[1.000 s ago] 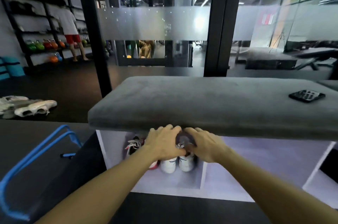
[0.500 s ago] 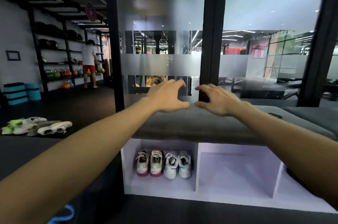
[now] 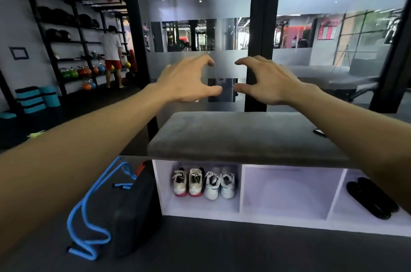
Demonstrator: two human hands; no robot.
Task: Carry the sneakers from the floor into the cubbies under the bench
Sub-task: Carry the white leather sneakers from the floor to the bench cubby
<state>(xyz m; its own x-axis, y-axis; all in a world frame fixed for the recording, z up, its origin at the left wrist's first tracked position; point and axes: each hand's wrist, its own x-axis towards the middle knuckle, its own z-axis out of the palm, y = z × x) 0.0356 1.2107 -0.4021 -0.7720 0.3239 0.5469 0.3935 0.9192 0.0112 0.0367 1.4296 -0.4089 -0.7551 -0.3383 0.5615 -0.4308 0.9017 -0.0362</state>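
Note:
Two pairs of sneakers stand side by side in the left cubby (image 3: 200,207) under the grey-cushioned bench (image 3: 244,136): a white pair with red soles (image 3: 189,181) and a white pair with blue trim (image 3: 220,185). My left hand (image 3: 186,80) and my right hand (image 3: 269,80) hover in the air above the bench, fingers loosely spread, holding nothing. The middle cubby (image 3: 287,191) has nothing in it. A yellow-green sneaker tip (image 3: 35,135) shows on the floor at the far left, mostly hidden by my left arm.
A pair of black slippers (image 3: 373,198) lies in the right cubby. A dark bag with a blue strap (image 3: 120,211) sits left of the bench. A phone (image 3: 320,132) rests on the cushion. A glass wall stands behind; a person (image 3: 112,54) stands at the kettlebell shelves.
My hands let go of the white-and-blue pair in the left cubby and rose above the bench. My view pulled back and up, bringing the right cubby into sight.

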